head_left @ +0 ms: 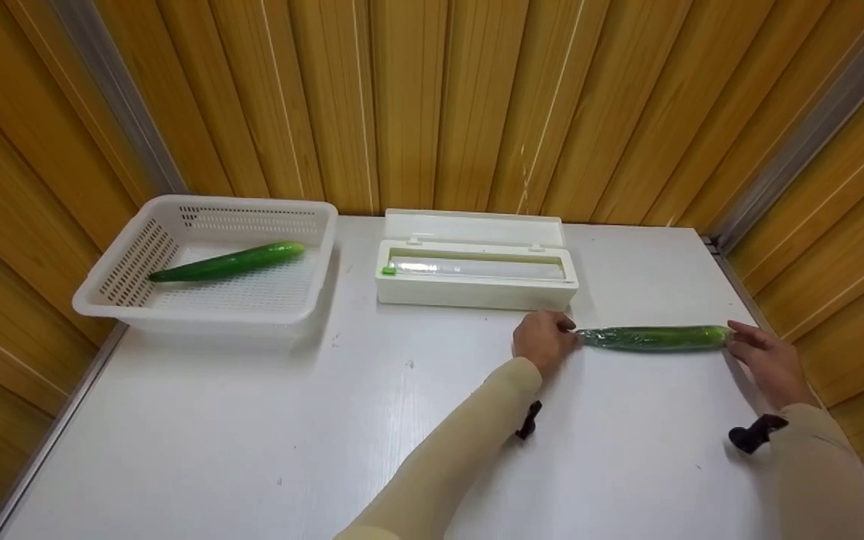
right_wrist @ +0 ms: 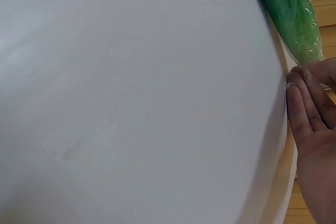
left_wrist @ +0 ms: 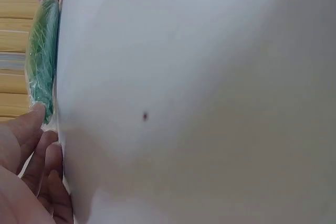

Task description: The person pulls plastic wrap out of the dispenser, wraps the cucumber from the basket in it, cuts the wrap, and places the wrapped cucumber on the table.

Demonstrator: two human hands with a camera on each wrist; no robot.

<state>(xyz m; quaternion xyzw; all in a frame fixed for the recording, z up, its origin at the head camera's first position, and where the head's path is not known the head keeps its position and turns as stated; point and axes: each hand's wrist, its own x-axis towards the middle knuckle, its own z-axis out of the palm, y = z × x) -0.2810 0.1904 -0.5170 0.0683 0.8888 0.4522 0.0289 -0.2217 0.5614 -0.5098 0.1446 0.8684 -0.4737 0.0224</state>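
A cucumber wrapped in clear plastic film [head_left: 653,338] lies crosswise at the right of the table. My left hand [head_left: 544,341] pinches the twisted film at its dark left end. At the paler right end, my right hand [head_left: 769,364] pinches the film between thumb and fingers. The left wrist view shows the film wrinkled along the wrapped cucumber [left_wrist: 43,51], with the left hand [left_wrist: 31,166] at the near tip. In the right wrist view, the right hand [right_wrist: 315,108] holds gathered film just beyond the cucumber's tip [right_wrist: 302,35].
A white box [head_left: 477,294] with its lid raised holds a roll of clear film [head_left: 477,268] and a green slider [head_left: 388,271]. At the left stands a white perforated basket [head_left: 211,319] containing an unwrapped cucumber [head_left: 229,264]. Wood-patterned walls [head_left: 409,105] enclose the white table [head_left: 252,420].
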